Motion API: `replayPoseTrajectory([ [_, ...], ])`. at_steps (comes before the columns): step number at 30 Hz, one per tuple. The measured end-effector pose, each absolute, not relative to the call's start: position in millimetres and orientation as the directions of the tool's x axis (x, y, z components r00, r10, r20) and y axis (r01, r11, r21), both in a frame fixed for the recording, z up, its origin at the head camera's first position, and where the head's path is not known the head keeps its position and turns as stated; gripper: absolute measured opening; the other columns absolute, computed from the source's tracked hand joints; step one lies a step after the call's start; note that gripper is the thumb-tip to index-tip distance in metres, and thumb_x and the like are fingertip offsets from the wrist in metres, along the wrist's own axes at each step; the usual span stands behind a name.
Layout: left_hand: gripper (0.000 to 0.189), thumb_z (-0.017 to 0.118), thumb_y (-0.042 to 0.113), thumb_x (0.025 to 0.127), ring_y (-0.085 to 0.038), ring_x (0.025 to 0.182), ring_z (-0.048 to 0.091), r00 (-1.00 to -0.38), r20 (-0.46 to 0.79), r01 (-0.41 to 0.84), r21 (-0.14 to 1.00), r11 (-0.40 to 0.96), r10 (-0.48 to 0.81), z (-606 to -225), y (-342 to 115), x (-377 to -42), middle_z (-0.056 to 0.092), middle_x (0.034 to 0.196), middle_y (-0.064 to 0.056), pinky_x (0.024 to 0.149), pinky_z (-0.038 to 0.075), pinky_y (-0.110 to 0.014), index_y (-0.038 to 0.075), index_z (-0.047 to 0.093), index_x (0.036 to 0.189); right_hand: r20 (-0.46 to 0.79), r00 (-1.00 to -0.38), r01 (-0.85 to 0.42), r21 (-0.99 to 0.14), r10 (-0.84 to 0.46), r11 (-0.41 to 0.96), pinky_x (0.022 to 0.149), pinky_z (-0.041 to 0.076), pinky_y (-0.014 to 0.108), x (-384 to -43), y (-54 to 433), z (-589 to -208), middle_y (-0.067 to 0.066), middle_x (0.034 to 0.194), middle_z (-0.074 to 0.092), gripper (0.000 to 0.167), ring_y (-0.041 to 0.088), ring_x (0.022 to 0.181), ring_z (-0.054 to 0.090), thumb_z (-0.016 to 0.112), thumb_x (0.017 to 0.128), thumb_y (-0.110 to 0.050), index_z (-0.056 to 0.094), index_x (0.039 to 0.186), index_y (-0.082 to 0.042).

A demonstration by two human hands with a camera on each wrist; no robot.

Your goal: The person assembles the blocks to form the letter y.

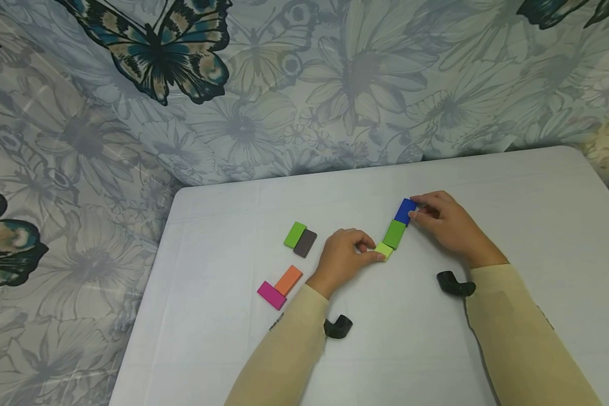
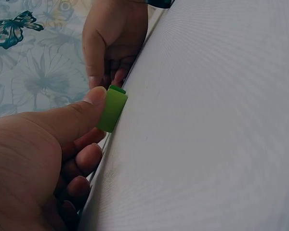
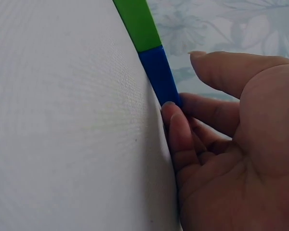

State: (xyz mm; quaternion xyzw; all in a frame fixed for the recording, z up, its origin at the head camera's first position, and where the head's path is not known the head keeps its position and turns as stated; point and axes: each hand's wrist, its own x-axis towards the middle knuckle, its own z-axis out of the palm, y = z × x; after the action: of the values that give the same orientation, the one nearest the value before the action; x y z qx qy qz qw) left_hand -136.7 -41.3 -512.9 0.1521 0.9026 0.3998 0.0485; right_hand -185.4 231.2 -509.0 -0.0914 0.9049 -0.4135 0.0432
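Note:
Several flat blocks form a slanting row on the white table: a light green block (image 1: 384, 251) nearest, a green block (image 1: 395, 234) in the middle, a blue block (image 1: 405, 210) at the far end. My left hand (image 1: 342, 256) pinches the light green block between thumb and forefinger; in the left wrist view its thumb (image 2: 79, 120) presses on the block's face. My right hand (image 1: 444, 223) is at the blue block's outer end. In the right wrist view, its fingertips (image 3: 176, 115) touch that end while the thumb (image 3: 221, 67) stands apart from the block.
Left of my left hand, another green block (image 1: 295, 234) lies against a dark grey block (image 1: 305, 243). Nearer, an orange block (image 1: 288, 280) meets a magenta block (image 1: 271, 295). The table's far edge (image 1: 304, 176) runs along a wall cloth (image 1: 284, 113) printed with flowers and butterflies.

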Motion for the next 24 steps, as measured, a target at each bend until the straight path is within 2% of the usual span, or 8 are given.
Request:
replayPoseTrajectory([
  [7,0.025,0.094,0.037,0.089,-0.006,0.085,0.054,-0.948,0.034,0.237,0.739,0.630,0.317,-512.9,-41.2,-136.6,0.061,0.083,0.014,0.075,0.045,-0.024,0.019,0.082,0.102,0.019,-0.978,-0.149,-0.762,-0.208,0.630,0.096,0.041,0.050,-185.0,232.4,-509.0,0.020,0.131,0.056,0.048,0.033,0.112,0.053,0.068,0.111,-0.028,0.063,0.147,0.004],
  [17,0.026,0.094,0.039,0.089,-0.008,0.084,0.055,-0.949,0.043,0.240,0.741,0.627,0.314,-513.6,-39.7,-136.6,0.061,0.083,0.014,0.081,0.048,-0.025,0.020,0.081,0.102,-0.015,-0.985,-0.090,-0.805,-0.171,0.586,0.101,0.042,0.055,-184.9,239.2,-505.5,0.022,0.139,0.057,0.052,0.035,0.118,0.055,0.066,0.112,-0.035,0.060,0.150,0.000],
  [19,0.024,0.093,0.040,0.090,-0.008,0.084,0.055,-0.952,0.037,0.226,0.754,0.616,0.304,-514.5,-39.7,-136.4,0.062,0.083,0.013,0.080,0.048,-0.025,0.021,0.081,0.100,-0.013,-0.987,-0.084,-0.814,-0.163,0.574,0.100,0.042,0.053,-184.6,240.0,-506.1,0.022,0.137,0.059,0.052,0.033,0.117,0.056,0.065,0.112,-0.035,0.060,0.150,0.000],
  [20,0.023,0.092,0.040,0.091,-0.009,0.084,0.055,-0.954,0.033,0.217,0.762,0.609,0.299,-515.0,-39.8,-136.1,0.062,0.084,0.012,0.075,0.048,-0.027,0.021,0.081,0.099,-0.011,-0.987,-0.082,-0.819,-0.157,0.568,0.098,0.043,0.050,-184.3,240.4,-506.5,0.021,0.135,0.060,0.052,0.032,0.115,0.056,0.065,0.112,-0.036,0.061,0.150,0.000],
  [24,0.018,0.088,0.037,0.096,-0.009,0.085,0.057,-0.960,0.022,0.184,0.802,0.568,0.280,-514.2,-41.0,-134.0,0.064,0.086,0.012,0.075,0.048,-0.028,0.022,0.079,0.096,0.001,-0.991,-0.075,-0.840,-0.137,0.537,0.091,0.043,0.040,-182.7,241.3,-507.3,0.019,0.127,0.064,0.051,0.029,0.108,0.056,0.066,0.112,-0.036,0.062,0.148,0.000],
])
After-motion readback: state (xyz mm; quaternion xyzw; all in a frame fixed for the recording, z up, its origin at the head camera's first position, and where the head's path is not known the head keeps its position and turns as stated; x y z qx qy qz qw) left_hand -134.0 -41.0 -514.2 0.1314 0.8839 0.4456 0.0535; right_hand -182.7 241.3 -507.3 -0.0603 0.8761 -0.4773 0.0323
